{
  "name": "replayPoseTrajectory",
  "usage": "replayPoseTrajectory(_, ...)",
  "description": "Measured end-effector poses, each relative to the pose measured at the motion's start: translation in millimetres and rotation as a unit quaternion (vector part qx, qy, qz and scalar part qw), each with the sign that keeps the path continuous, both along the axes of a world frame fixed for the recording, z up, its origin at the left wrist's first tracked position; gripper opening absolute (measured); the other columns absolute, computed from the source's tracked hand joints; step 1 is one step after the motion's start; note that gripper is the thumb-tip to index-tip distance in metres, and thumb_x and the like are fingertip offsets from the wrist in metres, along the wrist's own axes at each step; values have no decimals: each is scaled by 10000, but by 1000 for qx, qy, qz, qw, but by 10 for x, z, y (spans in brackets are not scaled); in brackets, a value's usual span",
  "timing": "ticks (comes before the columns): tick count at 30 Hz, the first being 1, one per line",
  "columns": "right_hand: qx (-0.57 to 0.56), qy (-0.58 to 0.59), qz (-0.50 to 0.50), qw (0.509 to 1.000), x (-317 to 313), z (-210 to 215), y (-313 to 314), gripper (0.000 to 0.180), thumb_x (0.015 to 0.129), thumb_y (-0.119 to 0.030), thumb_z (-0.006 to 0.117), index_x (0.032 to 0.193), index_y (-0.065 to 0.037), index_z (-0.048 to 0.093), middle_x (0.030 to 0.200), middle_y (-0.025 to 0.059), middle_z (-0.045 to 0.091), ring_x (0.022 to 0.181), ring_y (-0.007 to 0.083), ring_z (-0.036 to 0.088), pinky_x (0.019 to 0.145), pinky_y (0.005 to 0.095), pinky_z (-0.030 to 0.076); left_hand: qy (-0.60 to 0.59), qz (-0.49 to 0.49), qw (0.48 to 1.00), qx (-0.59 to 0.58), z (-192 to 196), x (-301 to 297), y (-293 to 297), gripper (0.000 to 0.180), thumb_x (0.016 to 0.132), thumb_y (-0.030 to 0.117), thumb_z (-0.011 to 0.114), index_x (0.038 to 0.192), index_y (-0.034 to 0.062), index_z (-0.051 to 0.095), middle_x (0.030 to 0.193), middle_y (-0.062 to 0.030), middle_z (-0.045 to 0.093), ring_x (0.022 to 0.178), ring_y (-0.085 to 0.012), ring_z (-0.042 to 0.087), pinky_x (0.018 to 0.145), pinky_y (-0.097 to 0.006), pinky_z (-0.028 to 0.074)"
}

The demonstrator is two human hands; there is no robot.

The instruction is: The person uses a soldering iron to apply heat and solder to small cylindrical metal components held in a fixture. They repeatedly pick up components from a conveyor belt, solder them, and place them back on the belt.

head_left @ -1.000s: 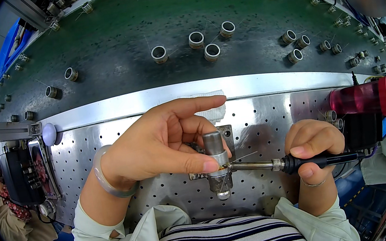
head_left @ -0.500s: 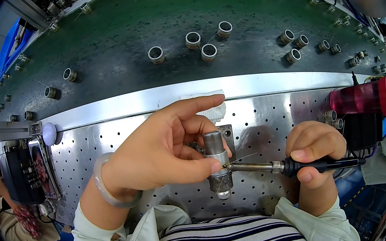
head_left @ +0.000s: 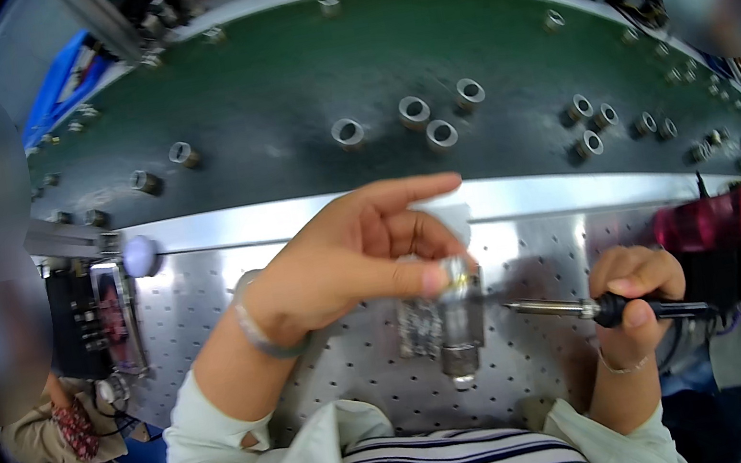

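My left hand (head_left: 351, 259) has its thumb and fingers closed on a small silver metal sleeve (head_left: 457, 273), its index finger stretched out to the right. Directly below is a cylindrical metal holder (head_left: 458, 344) with a rounded near end. Blur hides whether the sleeve still touches that holder. My right hand (head_left: 642, 290) grips a soldering iron (head_left: 610, 308) by its black handle. The iron's metal tip points left and stands apart from the sleeve and the holder.
Beyond the perforated metal worktop (head_left: 362, 359), a green belt (head_left: 269, 83) carries several metal sleeves (head_left: 442, 134). At right lies a pink-red cup (head_left: 708, 222). On the left are a pale purple knob (head_left: 139, 256) and black equipment (head_left: 75, 322).
The soldering iron has moved right, its tip leaving the work at my left fingertips. My left hand still grips the sleeve. The whole view has shifted, and the work is blurred.
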State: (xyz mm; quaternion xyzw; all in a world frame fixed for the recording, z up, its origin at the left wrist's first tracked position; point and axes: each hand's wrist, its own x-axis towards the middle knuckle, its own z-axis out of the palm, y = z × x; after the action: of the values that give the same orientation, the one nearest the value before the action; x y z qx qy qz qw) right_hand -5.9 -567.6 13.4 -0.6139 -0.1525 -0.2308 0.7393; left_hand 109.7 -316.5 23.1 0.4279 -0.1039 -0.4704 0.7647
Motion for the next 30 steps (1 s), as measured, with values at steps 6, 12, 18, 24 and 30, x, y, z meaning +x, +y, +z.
replayPoseTrajectory(6, 12, 76, -66, 995, -18, 91, 57, 262, 800, -192, 701, 801, -2, 521, 626, 57, 504, 488, 113, 438, 453, 223, 336, -516, 370, 684, 359, -130, 926, 706, 489, 767, -9, 688, 1236, 36, 559, 982, -76, 636, 864, -139, 592, 769, -259, 516)
replayPoseTrajectory(12, 32, 83, -52, 995, -17, 82, 97, 234, 795, -157, 708, 806, 7, 542, 632, 67, 532, 466, 102, 451, 448, 208, 353, -547, 345, 425, 633, -305, 1644, 1826, 253, 718, 52, 697, 968, 32, 672, 960, -132, 637, 866, -290, 617, 759, -347, 501)
replayPoseTrajectory(18, 30, 89, -75, 993, -25, 79, 56, 235, 794, -163, 707, 804, 8, 546, 631, 74, 541, 458, 97, 450, 439, 197, 350, -593, 315, 495, 551, -132, 1257, 1690, 227, 702, -45, 590, 886, 30, 699, 962, -133, 638, 908, -308, 617, 771, -350, 498)
replayPoseTrajectory(24, 27, 91, -62, 994, -40, 75, 70, 237, 796, -166, 702, 800, 6, 540, 633, 77, 543, 459, 95, 446, 434, 196, 347, -547, 257, 568, 559, -251, 898, 1689, 333, 707, -55, 648, 1032, 13, 662, 939, -126, 627, 829, -253, 616, 748, -305, 511)
replayPoseTrajectory(30, 31, 109, -60, 992, -49, 51, 61, 198, 799, -130, 671, 803, 18, 540, 630, 87, 539, 459, 102, 448, 440, 200, 351, -391, 170, 847, 319, 4, 457, 851, 327, 770, -52, 667, 1092, 3, 658, 990, -49, 625, 876, -100, 578, 759, -219, 497)
